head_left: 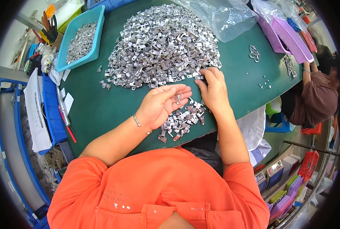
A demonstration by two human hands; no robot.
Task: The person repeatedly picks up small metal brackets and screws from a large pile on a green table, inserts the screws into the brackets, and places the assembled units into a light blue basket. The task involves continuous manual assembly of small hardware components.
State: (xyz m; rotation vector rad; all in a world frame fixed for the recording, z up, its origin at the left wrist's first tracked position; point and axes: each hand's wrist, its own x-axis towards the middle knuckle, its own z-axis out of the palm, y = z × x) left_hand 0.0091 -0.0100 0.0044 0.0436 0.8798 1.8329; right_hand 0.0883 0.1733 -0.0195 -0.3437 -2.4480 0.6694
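Observation:
A large heap of small bent metal brackets (158, 45) covers the middle of the green table. My left hand (160, 105) is turned palm up near the heap's front edge, with a single metal bracket (178, 100) held on its fingers. At the heap's right front edge, my right hand (215, 89) has its thumb and fingertips closed around another small metal bracket (199, 75). A smaller group of loose brackets (183, 121) lies between my forearms, close to the table's near edge and partly behind my left fingers.
A turquoise basket (98, 40) of small metal parts stands at the left. Clear plastic bags (231, 23) lie behind the heap. Purple trays (292, 40) and a few metal pieces (254, 54) are at the right. Beyond the table's right side sits another person (317, 95).

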